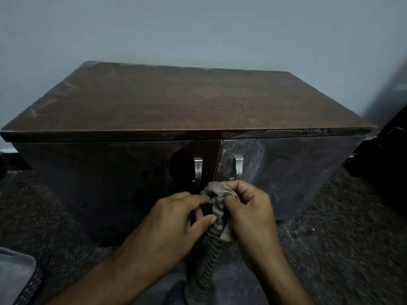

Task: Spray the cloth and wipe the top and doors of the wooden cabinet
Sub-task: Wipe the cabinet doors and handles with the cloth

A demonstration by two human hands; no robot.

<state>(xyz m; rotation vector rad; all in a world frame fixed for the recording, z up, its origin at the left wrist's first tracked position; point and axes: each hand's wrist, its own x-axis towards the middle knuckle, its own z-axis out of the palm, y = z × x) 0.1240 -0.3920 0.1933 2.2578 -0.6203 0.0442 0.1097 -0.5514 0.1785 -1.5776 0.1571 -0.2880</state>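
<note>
A dark brown wooden cabinet (187, 102) stands against the wall, both doors closed. The left door (99, 183) looks dark and even. Pale smeared streaks cover the right door (286, 168). A metal handle (198, 170) sits on the left door and another handle (238, 167) on the right, near the middle seam. In front of the doors, both hands hold a beige ribbed cloth (212, 234) that hangs down between them. My left hand (176, 219) pinches its upper part from the left; my right hand (248, 208) grips its bunched top from the right. No spray bottle is in view.
The cabinet stands on a dark speckled floor (330, 249). A plain grey-blue wall (198, 29) rises behind it. A dark object (387, 150) stands close to the cabinet's right side. Grey fabric (13, 271) shows at the lower left corner.
</note>
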